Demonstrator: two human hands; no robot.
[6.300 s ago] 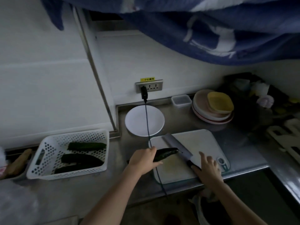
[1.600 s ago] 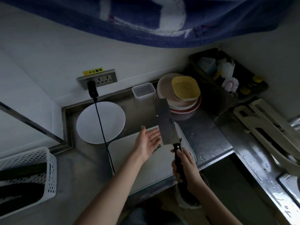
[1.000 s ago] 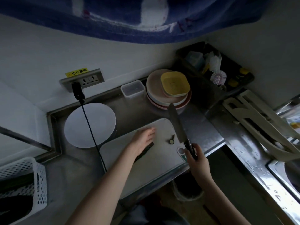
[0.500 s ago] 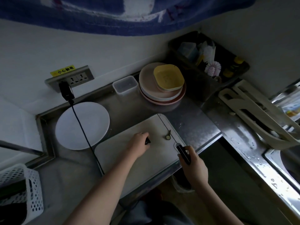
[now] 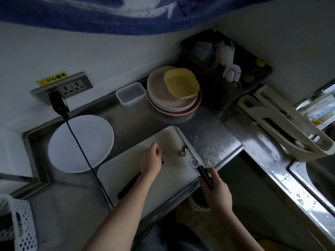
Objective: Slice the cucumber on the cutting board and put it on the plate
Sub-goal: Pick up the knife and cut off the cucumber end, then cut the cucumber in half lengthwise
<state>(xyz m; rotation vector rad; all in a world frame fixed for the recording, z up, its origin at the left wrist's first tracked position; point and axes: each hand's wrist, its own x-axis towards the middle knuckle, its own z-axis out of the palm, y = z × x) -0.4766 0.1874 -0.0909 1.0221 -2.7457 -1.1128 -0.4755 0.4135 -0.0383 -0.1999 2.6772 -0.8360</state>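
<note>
**Cucumber pinned on the board, knife edge-on beside it**

A dim kitchen corner: a brushed stainless-steel counter [image 5: 213,140] runs along a white wall, with a blue patterned cloth [image 5: 126,13] hanging overhead. On the counter lies a white rectangular plastic cutting board [image 5: 174,180], set at an angle. The left hand [image 5: 151,161] presses down on the dark green cucumber [image 5: 129,185], fingers curled over its cut end; the rest of the cucumber runs back under the forearm toward the board's near-left edge. One small round cucumber slice [image 5: 182,153] lies on the board just beside the knife blade. The right hand [image 5: 215,189] is wrapped round the black handle of a cleaver-style knife [image 5: 188,147], whose blade is seen edge-on, along the board's right side.

The round white plate [image 5: 79,142] sits on the counter left of the board, bare, crossed by a black power cord [image 5: 79,147] plugged into a wall socket [image 5: 63,87]. Behind the board stand a clear plastic container [image 5: 130,94] and a stack of pink plates topped by a yellow square dish [image 5: 181,83]. A white perforated basket [image 5: 20,223] sits at the near left.
</note>
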